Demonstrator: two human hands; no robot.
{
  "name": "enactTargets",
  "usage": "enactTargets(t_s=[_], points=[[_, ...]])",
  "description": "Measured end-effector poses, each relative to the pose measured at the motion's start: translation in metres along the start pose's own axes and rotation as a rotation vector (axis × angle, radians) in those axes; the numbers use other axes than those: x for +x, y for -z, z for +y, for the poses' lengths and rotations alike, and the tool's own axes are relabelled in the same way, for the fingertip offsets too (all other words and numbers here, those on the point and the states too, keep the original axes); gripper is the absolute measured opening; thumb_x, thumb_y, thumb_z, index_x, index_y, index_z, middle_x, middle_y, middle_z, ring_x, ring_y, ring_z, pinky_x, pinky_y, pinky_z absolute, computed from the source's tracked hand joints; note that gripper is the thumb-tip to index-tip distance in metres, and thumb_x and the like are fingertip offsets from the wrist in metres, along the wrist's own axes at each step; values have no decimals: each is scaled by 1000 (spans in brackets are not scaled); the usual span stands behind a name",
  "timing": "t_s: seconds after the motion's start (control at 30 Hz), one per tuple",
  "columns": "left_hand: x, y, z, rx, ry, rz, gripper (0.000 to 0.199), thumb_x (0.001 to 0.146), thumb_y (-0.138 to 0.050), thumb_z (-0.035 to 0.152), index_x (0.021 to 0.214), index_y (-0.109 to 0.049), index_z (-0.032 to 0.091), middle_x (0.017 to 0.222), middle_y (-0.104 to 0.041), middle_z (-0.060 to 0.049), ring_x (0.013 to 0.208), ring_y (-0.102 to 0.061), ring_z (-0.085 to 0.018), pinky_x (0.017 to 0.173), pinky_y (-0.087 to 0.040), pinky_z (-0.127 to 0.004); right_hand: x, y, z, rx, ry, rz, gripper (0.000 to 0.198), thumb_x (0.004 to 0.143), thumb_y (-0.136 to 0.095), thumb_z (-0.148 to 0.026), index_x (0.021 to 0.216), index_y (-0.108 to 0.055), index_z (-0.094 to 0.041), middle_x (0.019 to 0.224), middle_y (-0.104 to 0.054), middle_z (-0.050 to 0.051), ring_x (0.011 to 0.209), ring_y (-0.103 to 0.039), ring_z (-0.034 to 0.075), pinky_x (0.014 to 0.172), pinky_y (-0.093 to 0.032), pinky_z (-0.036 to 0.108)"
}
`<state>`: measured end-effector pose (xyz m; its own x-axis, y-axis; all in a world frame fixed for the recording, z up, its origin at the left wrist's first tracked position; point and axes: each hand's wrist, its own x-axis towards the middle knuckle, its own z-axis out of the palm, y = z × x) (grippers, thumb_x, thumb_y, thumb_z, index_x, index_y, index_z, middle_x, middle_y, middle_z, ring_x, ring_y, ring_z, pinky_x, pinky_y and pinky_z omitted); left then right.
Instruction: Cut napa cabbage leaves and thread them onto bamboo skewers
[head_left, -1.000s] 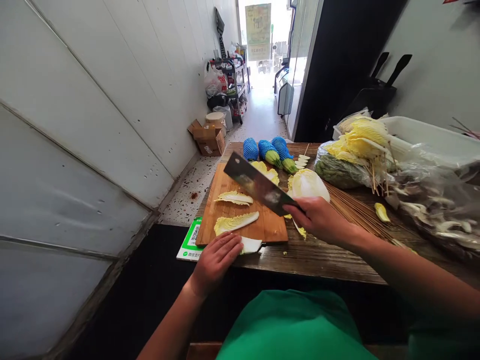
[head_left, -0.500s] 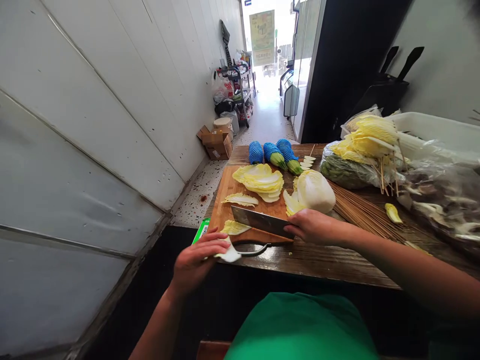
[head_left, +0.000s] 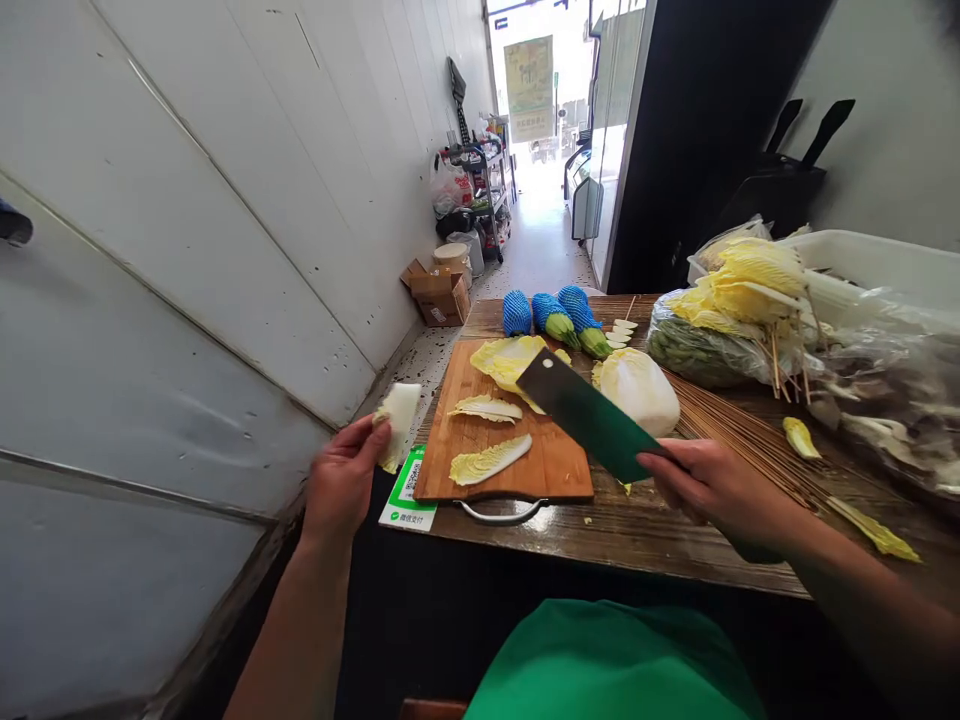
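Note:
My left hand (head_left: 343,472) pinches a piece of napa cabbage leaf (head_left: 403,412) off the left side of the table, apart from the board. In my right hand (head_left: 694,478) is a cleaver (head_left: 589,412), raised above the right part of the wooden cutting board (head_left: 547,468) with its blade pointing up and left. Two cut strips of cabbage leaf, a lower one (head_left: 489,462) and an upper one (head_left: 486,408), lie on the board. Behind them is a stack of yellow leaves (head_left: 504,362), partly covered by the blade. The pale napa cabbage head (head_left: 637,390) sits at the board's right edge.
Several wooden skewers (head_left: 739,430) lie on the table (head_left: 525,540), right of the cabbage head. Blue-netted zucchini (head_left: 559,320) are behind the board. Skewered cabbage leaves (head_left: 750,280) rest on bagged greens (head_left: 690,350). A green-and-white QR card (head_left: 409,500) lies at the board's left corner.
My left hand has carried the leaf piece left and up, off the board's front edge. The cleaver has lifted from the board and swung right, uncovering the lower strip.

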<state>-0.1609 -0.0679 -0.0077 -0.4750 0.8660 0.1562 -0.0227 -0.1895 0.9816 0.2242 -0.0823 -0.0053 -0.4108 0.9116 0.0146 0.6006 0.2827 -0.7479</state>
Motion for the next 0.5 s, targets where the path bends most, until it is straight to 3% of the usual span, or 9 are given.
enactTargets(t_s=[0.17, 0.3, 0.4, 0.5], points=[[19, -22, 7, 643, -165, -428, 31, 72, -63, 40, 93, -70, 19, 90, -71, -4, 81, -61, -18, 73, -47, -27, -37, 4, 21, 149, -129, 98, 43, 89, -39, -46, 56, -45, -20, 44, -45, -4, 38, -43, 9, 41, -35, 22], [40, -51, 16, 809, -217, -697, 32, 76, -56, 42, 92, -69, 18, 82, -69, -4, 73, -59, -17, 65, -45, -26, -54, 2, 29, 128, -154, 136, 44, 90, -39, -44, 55, -47, -20, 45, -45, -4, 40, -44, 9, 43, -37, 22], [46, -69, 22, 735, -203, -698, 30, 74, -59, 41, 89, -69, 17, 84, -68, -4, 76, -58, -16, 68, -44, -25, -61, 0, 32, 119, -149, 160, 45, 91, -38, -44, 53, -46, -20, 46, -45, -3, 41, -44, 9, 45, -37, 23], [41, -77, 26, 502, -26, -596, 29, 67, -68, 39, 86, -68, 17, 81, -68, -3, 72, -58, -14, 66, -45, -24, -66, -1, 37, 143, -169, 173, 46, 91, -37, -44, 53, -45, -20, 46, -45, -3, 42, -44, 10, 46, -37, 23]])
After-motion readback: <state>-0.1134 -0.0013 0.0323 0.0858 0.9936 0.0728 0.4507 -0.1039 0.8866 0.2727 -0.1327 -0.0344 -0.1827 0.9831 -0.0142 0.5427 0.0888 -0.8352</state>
